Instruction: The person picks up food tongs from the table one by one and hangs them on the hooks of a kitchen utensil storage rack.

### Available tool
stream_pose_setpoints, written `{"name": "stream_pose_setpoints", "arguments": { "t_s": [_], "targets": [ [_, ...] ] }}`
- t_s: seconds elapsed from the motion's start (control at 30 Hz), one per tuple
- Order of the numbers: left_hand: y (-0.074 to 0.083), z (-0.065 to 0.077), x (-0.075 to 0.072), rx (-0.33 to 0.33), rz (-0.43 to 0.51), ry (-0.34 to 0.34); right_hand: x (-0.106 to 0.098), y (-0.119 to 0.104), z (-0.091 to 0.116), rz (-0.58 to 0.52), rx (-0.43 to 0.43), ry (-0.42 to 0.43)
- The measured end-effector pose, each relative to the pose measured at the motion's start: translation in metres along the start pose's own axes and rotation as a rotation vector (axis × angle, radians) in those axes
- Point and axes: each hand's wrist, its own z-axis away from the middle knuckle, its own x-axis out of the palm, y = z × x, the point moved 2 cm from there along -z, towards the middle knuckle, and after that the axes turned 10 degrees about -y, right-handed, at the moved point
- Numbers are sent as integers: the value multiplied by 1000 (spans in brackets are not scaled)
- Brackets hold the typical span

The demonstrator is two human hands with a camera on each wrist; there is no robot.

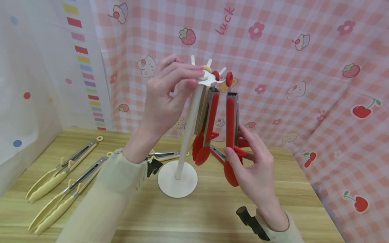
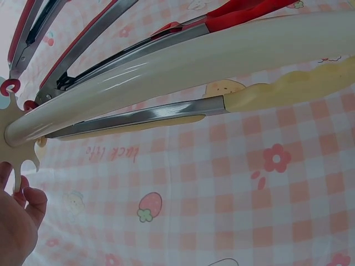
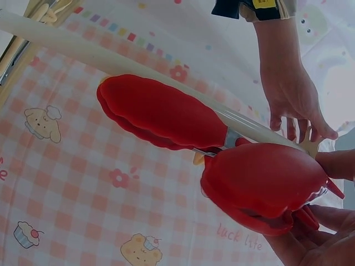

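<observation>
A white hook stand (image 1: 189, 125) rises from a round base. At its top, my left hand (image 1: 165, 91) grips the hooked head (image 1: 207, 80), thumb and fingers around its edge. Red tongs (image 1: 231, 125) are held low by my right hand (image 1: 255, 165), thumb on one side and fingers on the other. Their red ring (image 1: 229, 79) is at a hook tip on the right side; in the left wrist view the ring (image 2: 10, 87) meets the hook. Other red tongs (image 1: 211, 121) hang beside the pole, with yellow tongs (image 2: 288, 91) behind them.
Two yellow tongs (image 1: 51, 179) (image 1: 68, 199) lie on the wooden table (image 1: 212, 216) at the left. Further tongs (image 1: 164, 156) lie behind the stand, partly hidden. A checkered pink curtain (image 1: 273, 67) hangs behind the table.
</observation>
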Motion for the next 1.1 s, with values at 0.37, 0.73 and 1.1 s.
{"name": "stream_pose_setpoints", "arguments": {
  "t_s": [0.37,0.73,1.1],
  "targets": [
    [0,0,0,-18,-7,-11,1,0,1,-1,0,3],
    [0,2,0,-30,-3,-9,2,1,0,-2,-10,0],
    [0,2,0,-27,-1,-4,4,1,1,2,-12,-13]
  ]
}}
